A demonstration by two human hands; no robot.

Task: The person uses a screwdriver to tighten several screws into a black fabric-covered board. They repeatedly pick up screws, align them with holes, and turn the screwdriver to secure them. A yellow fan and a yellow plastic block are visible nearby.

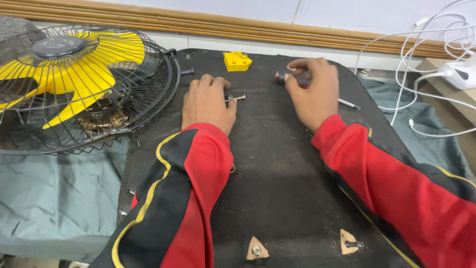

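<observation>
Both forearms, in red sleeves with black panels and yellow piping, are stretched forward over a black fabric-covered panel [277, 164] that serves as the work surface. The left hand [207, 101] is laid knuckles-up on the panel, its fingers [206, 80] curled down and closed around a small silver bolt [237, 98]; only the bolt's shaft and end are seen, sticking out to the right from under the thumb side of the hand. The right hand [312, 89] is set a little further right on the panel, wrist bent inward, with thumb and forefinger pinched shut around the handle of a screwdriver [280, 77]. The handle is seen as a red and black knob at the fingertips, and a thin metal shaft is seen emerging from behind the hand, lying flat on the panel and pointing toward its right edge.

A small yellow plastic block [237, 61] with a dark button on top is placed near the panel's far edge, beyond the two hands. Just off the panel's left edge, a fan [74, 84] with yellow blades inside a black wire cage is laid on a grey-green cloth [59, 198]. Near the panel's front edge, two tan triangular patches [258, 248] with screws in them are visible. Beyond the right edge, white cables [421, 54] are looped toward a white power adapter [463, 74].
</observation>
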